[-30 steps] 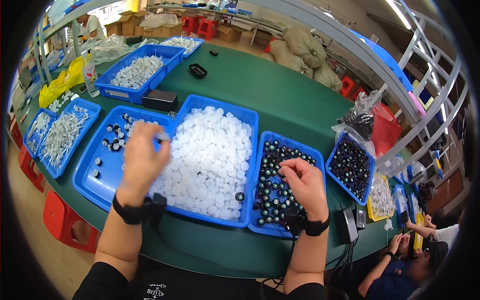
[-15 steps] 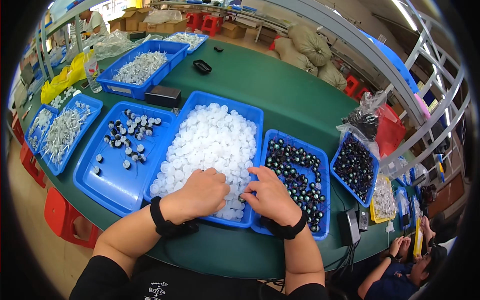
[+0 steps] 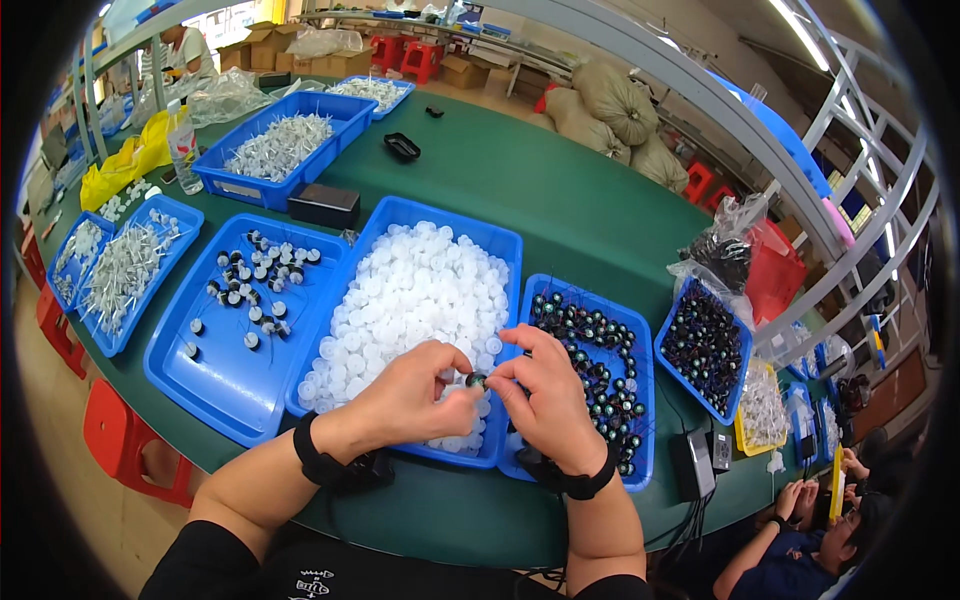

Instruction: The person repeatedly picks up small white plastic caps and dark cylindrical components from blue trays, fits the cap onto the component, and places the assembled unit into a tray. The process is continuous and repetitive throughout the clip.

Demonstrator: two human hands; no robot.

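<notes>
Over the near part of a blue tray (image 3: 375,218) heaped with white translucent plastic caps (image 3: 425,280), my two hands meet. The thumb and forefinger of my right hand (image 3: 548,405) pinch a small dark round part (image 3: 476,380) with a shiny face. My left hand (image 3: 420,395) is curled, its thumb and forefinger close against the left side of that part. Whatever lies inside its fingers is hidden. To the right, another blue tray (image 3: 648,420) holds many similar dark parts (image 3: 600,350) with thin wires.
On the left, a blue tray (image 3: 215,400) carries white-capped dark pieces (image 3: 262,270). Trays of white stemmed pieces (image 3: 125,265) stand farther left. A dark box (image 3: 325,205) sits behind, a blue tray of dark parts (image 3: 705,345) at right. Black adapters (image 3: 692,465) lie near the right edge.
My right hand has brought the dark part left and up to my left hand. My left hand has turned from a closed fist, its thumb and forefinger now around the part's left side.
</notes>
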